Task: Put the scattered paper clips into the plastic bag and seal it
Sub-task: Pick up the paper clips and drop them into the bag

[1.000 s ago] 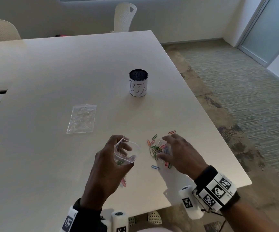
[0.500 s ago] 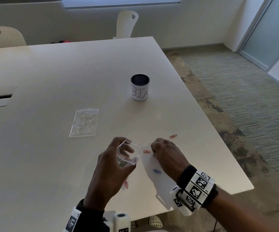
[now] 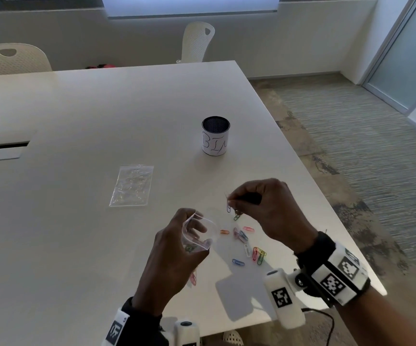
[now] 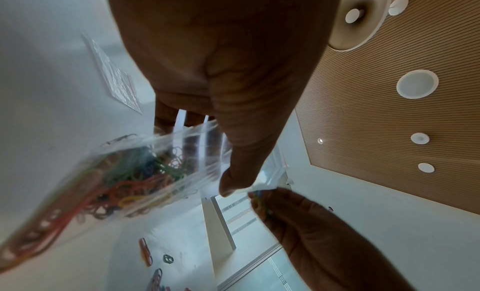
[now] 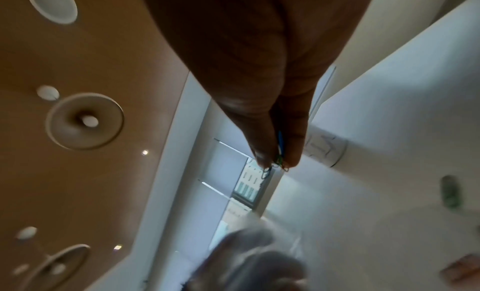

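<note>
Two hands raised, left hand (image 3: 174, 255) gripping open plastic bag (image 3: 198, 234), right hand (image 3: 269, 208) fingers pinching paper clips (image 3: 229, 207)

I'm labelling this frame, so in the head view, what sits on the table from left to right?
Spare clear bag → open plastic bag held in the left hand → loose paper clips → right hand pinching clips.

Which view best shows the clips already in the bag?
Left wrist: the bag fills the frame, and the clips inside show as a coloured tangle through the clear plastic. Head view shows only a few green clips low in the bag, behind the left hand. Right wrist shows a blurred bag mouth.
</note>
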{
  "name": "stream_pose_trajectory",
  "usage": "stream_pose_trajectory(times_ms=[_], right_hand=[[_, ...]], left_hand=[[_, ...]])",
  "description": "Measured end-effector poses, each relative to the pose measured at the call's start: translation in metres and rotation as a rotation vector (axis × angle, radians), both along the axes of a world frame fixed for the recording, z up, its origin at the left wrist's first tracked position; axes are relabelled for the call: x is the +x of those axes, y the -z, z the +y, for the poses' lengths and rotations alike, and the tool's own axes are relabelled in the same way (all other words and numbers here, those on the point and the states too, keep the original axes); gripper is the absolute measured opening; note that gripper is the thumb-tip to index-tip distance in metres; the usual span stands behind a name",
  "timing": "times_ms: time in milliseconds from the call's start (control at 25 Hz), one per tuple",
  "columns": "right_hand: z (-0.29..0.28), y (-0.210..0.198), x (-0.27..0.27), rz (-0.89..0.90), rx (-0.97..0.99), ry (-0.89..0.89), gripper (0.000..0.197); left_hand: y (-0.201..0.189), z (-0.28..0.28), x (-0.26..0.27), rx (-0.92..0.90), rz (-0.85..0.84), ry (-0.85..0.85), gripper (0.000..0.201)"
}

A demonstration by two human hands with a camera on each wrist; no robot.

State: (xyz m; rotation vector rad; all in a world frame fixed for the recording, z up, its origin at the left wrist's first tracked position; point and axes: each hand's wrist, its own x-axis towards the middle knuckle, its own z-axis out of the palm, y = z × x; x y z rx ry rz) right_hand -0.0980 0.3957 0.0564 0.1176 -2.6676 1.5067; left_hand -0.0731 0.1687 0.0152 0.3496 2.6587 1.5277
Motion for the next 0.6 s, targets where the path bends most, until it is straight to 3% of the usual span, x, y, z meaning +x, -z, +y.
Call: stream_pose_trajectory(times_ms=[160, 320, 600], right_hand=[[-0.031, -0.020, 0.015, 0.067, -0.097, -0.098, 0.007], [-0.053, -0.007, 0.021, 0.129, 0.131, -0.225, 0.008], [-0.054, -0.008, 0.022, 0.126, 0.175, -0.274, 0.011]], left_hand=[[-0.001, 0.003, -0.002, -0.015, 0.008, 0.009, 0.044], [-0.003, 0.005, -0.003, -0.024, -0.013, -0.009, 0.044], [-0.001, 0.003, -0.005, -0.022, -0.004, -0.012, 0.051]])
